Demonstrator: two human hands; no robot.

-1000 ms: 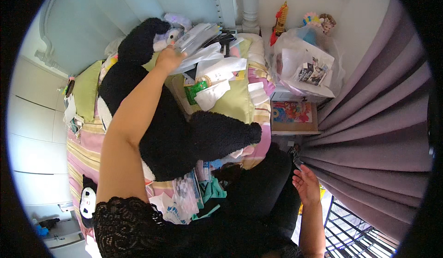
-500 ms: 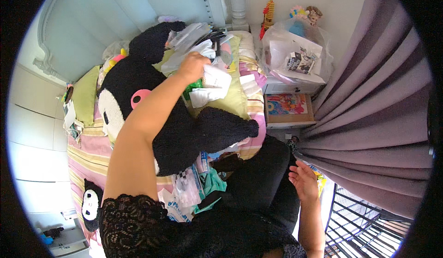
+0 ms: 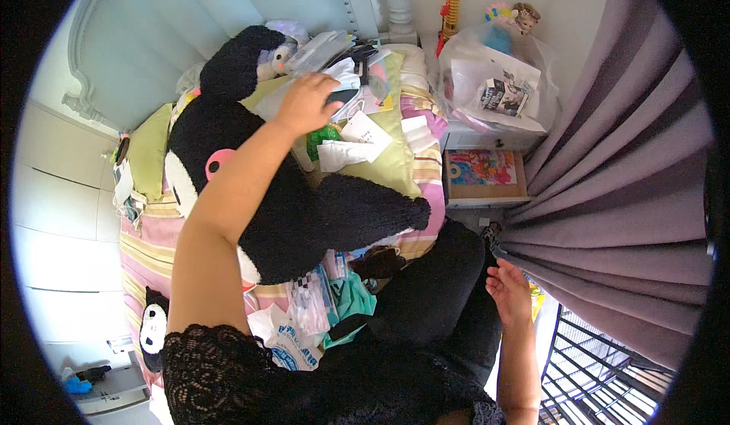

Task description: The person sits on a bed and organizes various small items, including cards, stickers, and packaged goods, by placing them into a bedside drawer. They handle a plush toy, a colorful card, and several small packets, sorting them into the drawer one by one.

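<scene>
My left hand point(image 3: 306, 104) is over the pile on the green pillow point(image 3: 391, 170), fingers apart and holding nothing. Just right of it, a white card tag point(image 3: 363, 131) lies against a crumpled white paper point(image 3: 342, 156). A green, shiny object point(image 3: 323, 137) shows partly below the hand. Beyond the fingertips are clear plastic packets point(image 3: 323, 49) and dark items. My left forearm crosses a big black plush toy point(image 3: 281, 197) with a pink eye. Low at the right, my right hand point(image 3: 509, 292) hangs beside the curtain with loosely bent fingers, seemingly empty.
A nightstand with an open drawer point(image 3: 487, 185) bears a clear plastic bag point(image 3: 494, 83) and a doll. Purple curtains point(image 3: 608, 174) hang at the right above a black metal rack point(image 3: 585, 364). Plastic bags point(image 3: 285, 337) lie by my lap; a smaller plush point(image 3: 154, 326) sits at left.
My left hand has let go of the white card tag, which now lies on the pillow. The hand has moved slightly left and its fingers have spread. My right hand has barely moved.
</scene>
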